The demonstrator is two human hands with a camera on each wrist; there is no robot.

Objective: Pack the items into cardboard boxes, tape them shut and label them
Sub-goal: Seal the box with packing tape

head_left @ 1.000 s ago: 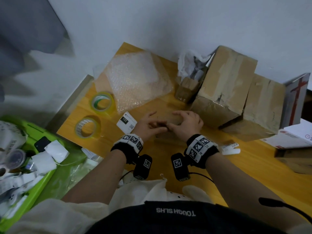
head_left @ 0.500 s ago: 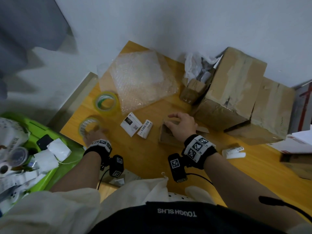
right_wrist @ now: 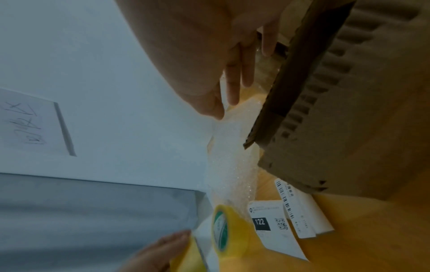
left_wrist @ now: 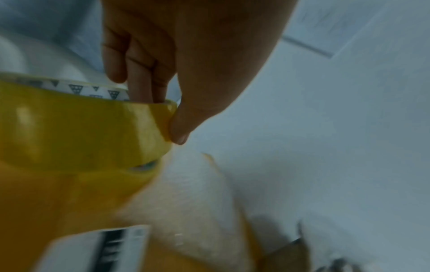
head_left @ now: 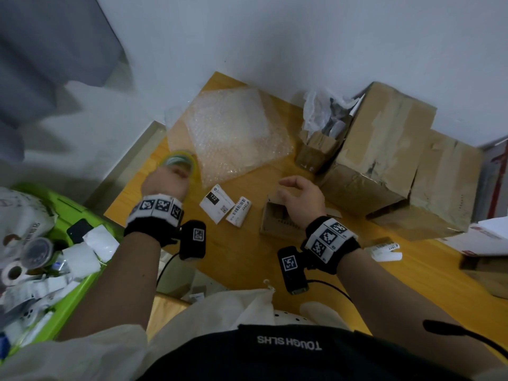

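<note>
My left grip (left_wrist: 186, 60) pinches a yellow tape roll (left_wrist: 76, 128), fingers inside the core, thumb outside, above the worktop (head_left: 247, 259). My right grip (head_left: 299, 200) rests spread on the small open cardboard box (head_left: 275, 221). A label (head_left: 217, 203) reads "122".

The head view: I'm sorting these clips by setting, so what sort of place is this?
Probably a small parcel-packing corner, not a big warehouse: a wooden table against a plain wall, holding worn cardboard boxes, a sheet of bubble wrap and printed shipping labels. The left hand grips a roll of yellow tape.
</note>
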